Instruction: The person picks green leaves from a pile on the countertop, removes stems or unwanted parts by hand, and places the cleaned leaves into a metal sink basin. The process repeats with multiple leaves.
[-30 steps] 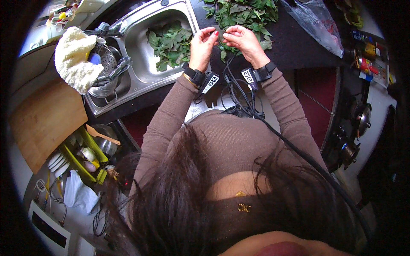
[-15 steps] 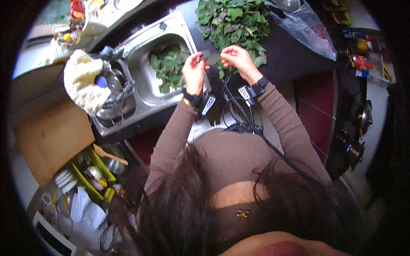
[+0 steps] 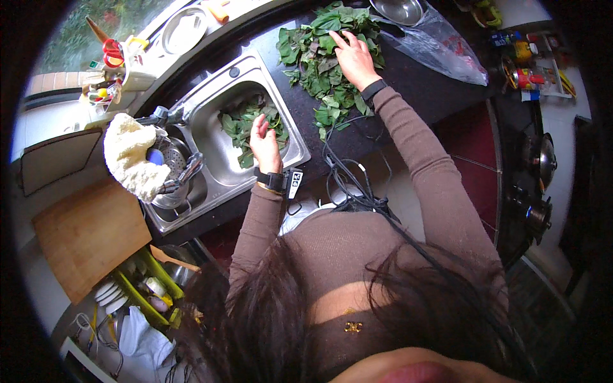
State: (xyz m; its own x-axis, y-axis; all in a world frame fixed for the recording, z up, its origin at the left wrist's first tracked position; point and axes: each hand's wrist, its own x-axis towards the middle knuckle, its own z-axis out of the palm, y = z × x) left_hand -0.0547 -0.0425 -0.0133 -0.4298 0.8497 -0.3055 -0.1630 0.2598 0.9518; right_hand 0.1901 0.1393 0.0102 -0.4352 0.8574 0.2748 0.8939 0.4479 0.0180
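Note:
A heap of green leafy vegetable [image 3: 313,60] lies on the dark counter right of the sink. Across its right part reaches my right hand [image 3: 355,59], palm down, fingers stretched apart and touching the leaves. More picked leaves [image 3: 239,131] lie in the steel sink basin [image 3: 207,131]. Above the basin's near right part is my left hand [image 3: 265,148], its fingers raised and loosely apart, with nothing visible in them. Both wrists wear black bands, and a black-and-white tag shows beside the left one.
A clear plastic bag [image 3: 440,51] and a metal bowl [image 3: 397,9] lie right of the heap. Left in the sink unit, a colander [image 3: 174,159] stands beside a cream cloth [image 3: 128,156]. Black cables [image 3: 345,172] hang before me. A wooden board [image 3: 92,236] is at left.
My hands, earlier close together around a leaf, have separated. The right moved up and away onto the heap; the left shifted left over the basin, and the leaf no longer shows between them.

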